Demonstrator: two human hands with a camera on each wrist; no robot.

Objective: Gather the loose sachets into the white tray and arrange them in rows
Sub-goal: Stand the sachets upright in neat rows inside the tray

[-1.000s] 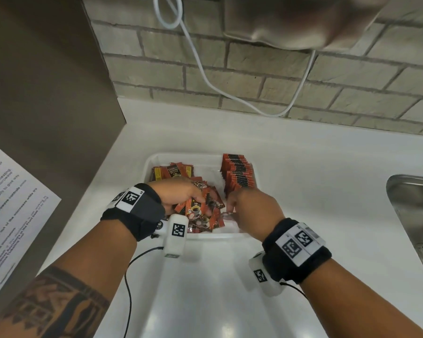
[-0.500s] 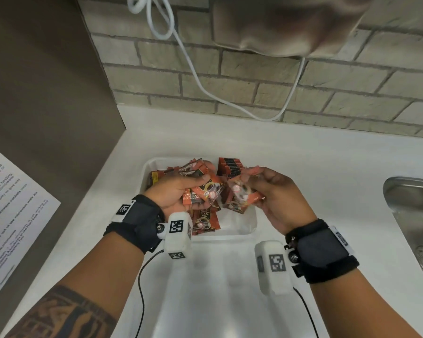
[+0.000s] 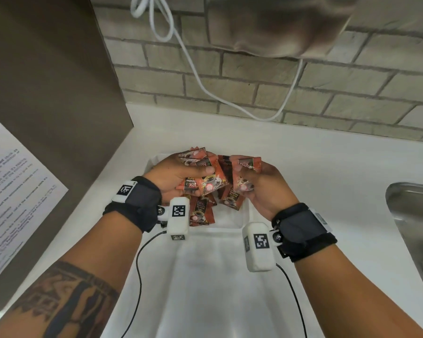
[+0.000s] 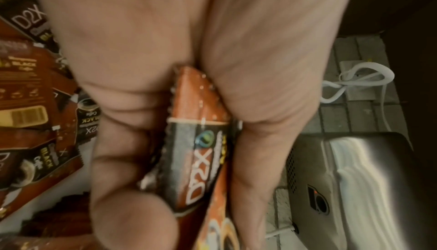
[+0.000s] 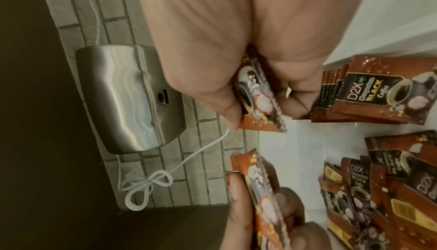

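Observation:
Both hands are raised palm-up above the white tray (image 3: 245, 217). My left hand (image 3: 178, 172) grips a bunch of orange-brown coffee sachets (image 3: 205, 182), pinched between thumb and fingers (image 4: 132, 179). My right hand (image 3: 261, 184) holds a few sachets (image 3: 246, 175) upright, thumb on the front one (image 5: 257, 102). Loose sachets (image 3: 202, 213) lie in the tray's near left part. A neat row of sachets (image 5: 369, 93) stands at the tray's right side, mostly hidden behind the hands in the head view.
The tray sits on a white counter (image 3: 327, 167) against a brick wall. A steel hand dryer (image 3: 279, 23) with a white cable (image 3: 205, 89) hangs above. A steel sink (image 3: 415, 215) lies to the right, a brown panel with a paper notice (image 3: 15, 191) to the left.
Both hands came up out of the tray, each lifting a bunch of sachets, and turned palm-up. The head view has tilted and moved closer.

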